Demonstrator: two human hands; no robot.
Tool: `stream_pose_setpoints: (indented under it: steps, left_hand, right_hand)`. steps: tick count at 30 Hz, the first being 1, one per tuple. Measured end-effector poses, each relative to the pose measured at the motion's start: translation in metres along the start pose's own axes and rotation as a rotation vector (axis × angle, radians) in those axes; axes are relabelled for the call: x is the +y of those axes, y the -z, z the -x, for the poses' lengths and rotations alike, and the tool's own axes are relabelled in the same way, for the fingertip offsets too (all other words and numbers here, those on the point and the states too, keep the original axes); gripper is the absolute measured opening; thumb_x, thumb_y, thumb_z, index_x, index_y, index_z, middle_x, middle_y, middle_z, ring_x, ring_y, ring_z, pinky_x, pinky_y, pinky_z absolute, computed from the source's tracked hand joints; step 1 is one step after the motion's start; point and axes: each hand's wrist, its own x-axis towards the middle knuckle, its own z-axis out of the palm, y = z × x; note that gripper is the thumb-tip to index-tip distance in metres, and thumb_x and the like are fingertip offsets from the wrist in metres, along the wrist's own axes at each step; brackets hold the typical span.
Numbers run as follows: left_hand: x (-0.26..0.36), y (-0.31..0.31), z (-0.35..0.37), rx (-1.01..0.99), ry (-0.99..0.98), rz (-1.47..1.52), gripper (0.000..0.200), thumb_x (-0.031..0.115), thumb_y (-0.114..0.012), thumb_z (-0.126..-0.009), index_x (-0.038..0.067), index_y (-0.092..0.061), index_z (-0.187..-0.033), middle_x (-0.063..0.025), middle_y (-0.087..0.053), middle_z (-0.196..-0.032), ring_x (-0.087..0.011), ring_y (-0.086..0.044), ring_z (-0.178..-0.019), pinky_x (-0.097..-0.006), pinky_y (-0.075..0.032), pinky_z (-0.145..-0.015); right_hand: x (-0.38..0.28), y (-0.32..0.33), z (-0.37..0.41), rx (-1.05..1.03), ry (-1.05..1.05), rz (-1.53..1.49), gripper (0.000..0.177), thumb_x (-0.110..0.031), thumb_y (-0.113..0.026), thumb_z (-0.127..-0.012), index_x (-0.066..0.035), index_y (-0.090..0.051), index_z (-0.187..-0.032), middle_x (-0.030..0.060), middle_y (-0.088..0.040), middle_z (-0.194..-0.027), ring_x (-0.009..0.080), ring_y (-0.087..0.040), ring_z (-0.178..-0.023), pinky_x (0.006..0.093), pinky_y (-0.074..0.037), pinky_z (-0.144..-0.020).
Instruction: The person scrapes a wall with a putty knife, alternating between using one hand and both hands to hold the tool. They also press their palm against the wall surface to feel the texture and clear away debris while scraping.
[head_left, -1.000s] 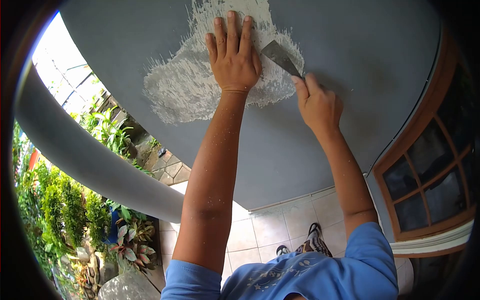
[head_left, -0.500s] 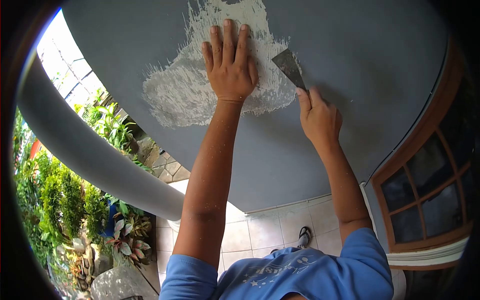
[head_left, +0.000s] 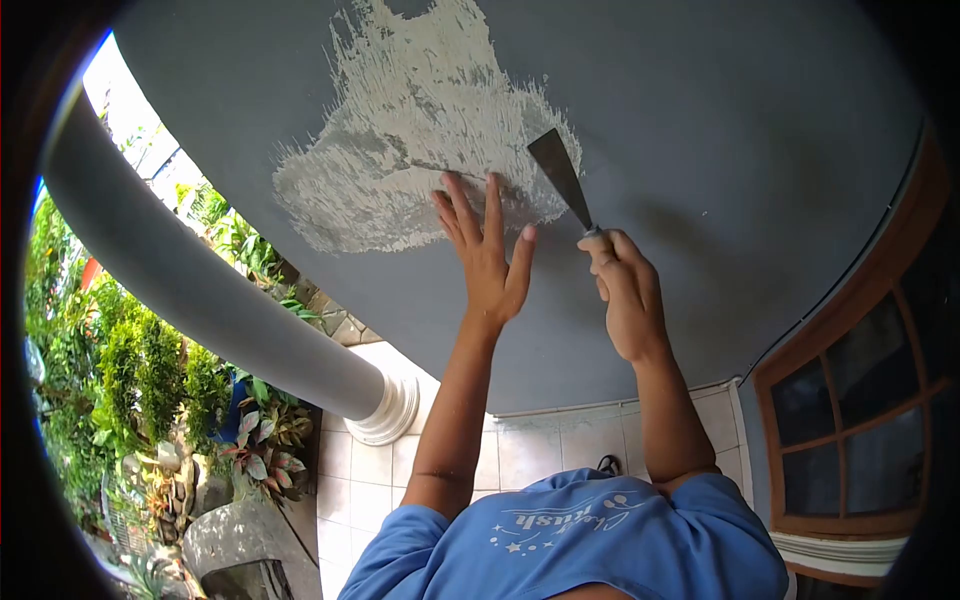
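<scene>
My right hand (head_left: 625,295) closed round handle of scraper (head_left: 558,175). Blade angled up-left, tip at right edge of pale scraped patch (head_left: 400,130) on grey wall (head_left: 720,120). My left hand (head_left: 487,258) empty, fingers spread, just left of scraper, fingertips over patch's lower edge; cannot tell if touching wall. Grey column (head_left: 200,290) at left, wooden window (head_left: 860,420) at right, tiled floor (head_left: 520,450) below.
</scene>
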Motion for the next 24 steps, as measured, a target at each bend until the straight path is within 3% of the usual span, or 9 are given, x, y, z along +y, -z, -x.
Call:
stream_pose_setpoints:
  steps: [3, 5, 6, 10, 12, 15, 18, 21, 24]
  left_hand:
    - [0.035, 0.014, 0.022, -0.134, 0.238, 0.556, 0.060, 0.036, -0.053, -0.099, 0.002, -0.041, -0.146, -0.0228, -0.025, -0.159, -0.0401, -0.014, -0.149, -0.0512, -0.010, -0.119]
    - [0.042, 0.015, 0.028, -0.294, 0.365, 0.777, 0.060, 0.037, -0.054, -0.098, -0.001, -0.043, -0.144, -0.0232, -0.025, -0.159, -0.0386, -0.015, -0.150, -0.0493, -0.014, -0.119]
    - [0.041, 0.013, 0.029, -0.331, 0.396, 0.699, 0.059, 0.038, -0.054, -0.099, -0.001, -0.044, -0.142, -0.0237, -0.040, -0.151, -0.0368, -0.033, -0.143, -0.0444, -0.030, -0.114]
    - [0.049, 0.016, 0.025, -0.524, 0.631, 1.149, 0.048, 0.035, -0.056, -0.100, 0.001, -0.051, -0.132, -0.0181, -0.058, -0.130, -0.0301, -0.056, -0.124, -0.0343, -0.049, -0.093]
    - [0.049, 0.005, 0.037, -0.537, 0.671, 1.272, 0.040, 0.034, -0.057, -0.100, 0.002, -0.055, -0.123, -0.0146, -0.064, -0.118, -0.0263, -0.064, -0.113, -0.0281, -0.055, -0.078]
    - [0.048, 0.003, 0.045, -0.629, 0.711, 1.445, 0.031, 0.033, -0.058, -0.100, 0.003, -0.056, -0.109, -0.0145, -0.065, -0.112, -0.0274, -0.066, -0.110, -0.0270, -0.055, -0.073]
    - [0.045, -0.003, 0.049, -0.672, 0.748, 1.502, 0.028, 0.032, -0.055, -0.101, 0.004, -0.054, -0.105, -0.0123, -0.065, -0.106, -0.0279, -0.069, -0.103, -0.0277, -0.055, -0.073]
    - [0.031, 0.001, 0.037, -0.867, 0.757, 1.324, 0.028, 0.031, -0.050, -0.101, 0.004, -0.052, -0.106, -0.0156, -0.062, -0.113, -0.0332, -0.070, -0.098, -0.0319, -0.056, -0.075]
    - [0.031, -0.005, 0.047, -0.733, 0.646, 1.355, 0.025, 0.027, -0.044, -0.103, 0.004, -0.051, -0.103, -0.0096, -0.059, -0.099, -0.0274, -0.071, -0.088, -0.0314, -0.055, -0.073]
  right_hand:
    - [0.018, -0.005, 0.006, -0.158, 0.013, -0.308, 0.024, -0.020, -0.052, -0.101, -0.003, -0.057, -0.117, 0.0054, -0.057, -0.090, 0.0091, -0.050, -0.074, 0.0264, -0.041, -0.067]
    - [0.022, -0.006, 0.006, -0.236, -0.056, -0.456, 0.026, -0.018, -0.055, -0.101, -0.002, -0.053, -0.121, 0.0002, -0.055, -0.084, 0.0047, -0.047, -0.068, 0.0210, -0.037, -0.057]
    - [0.022, -0.004, 0.007, -0.265, -0.123, -0.498, 0.027, -0.020, -0.053, -0.102, -0.003, -0.053, -0.122, -0.0011, -0.053, -0.083, 0.0040, -0.046, -0.066, 0.0198, -0.036, -0.055]
    - [0.045, -0.015, 0.017, -0.307, -0.229, -0.588, 0.029, -0.029, -0.046, -0.105, -0.006, -0.053, -0.123, -0.0042, -0.049, -0.078, 0.0019, -0.042, -0.058, 0.0183, -0.030, -0.046]
    - [0.052, -0.028, 0.028, -0.211, -0.260, -0.621, 0.028, -0.030, -0.044, -0.106, -0.007, -0.056, -0.117, -0.0050, -0.045, -0.072, 0.0019, -0.039, -0.056, 0.0192, -0.028, -0.046]
    - [0.064, -0.040, 0.038, -0.067, -0.207, -0.573, 0.029, -0.032, -0.042, -0.106, -0.007, -0.058, -0.112, -0.0059, -0.044, -0.071, 0.0011, -0.039, -0.056, 0.0188, -0.027, -0.046]
    - [0.065, -0.048, 0.037, 0.054, -0.175, -0.479, 0.030, -0.030, -0.041, -0.106, -0.007, -0.060, -0.108, -0.0057, -0.048, -0.075, 0.0000, -0.042, -0.059, 0.0183, -0.028, -0.047]
    - [0.065, -0.051, 0.036, 0.014, -0.204, -0.481, 0.030, -0.029, -0.041, -0.106, -0.005, -0.060, -0.105, -0.0043, -0.051, -0.080, 0.0004, -0.046, -0.064, 0.0177, -0.033, -0.051]
    - [0.070, -0.062, 0.036, 0.129, -0.064, -0.417, 0.030, -0.027, -0.042, -0.106, -0.002, -0.060, -0.106, -0.0031, -0.053, -0.081, 0.0018, -0.049, -0.071, 0.0189, -0.037, -0.056]
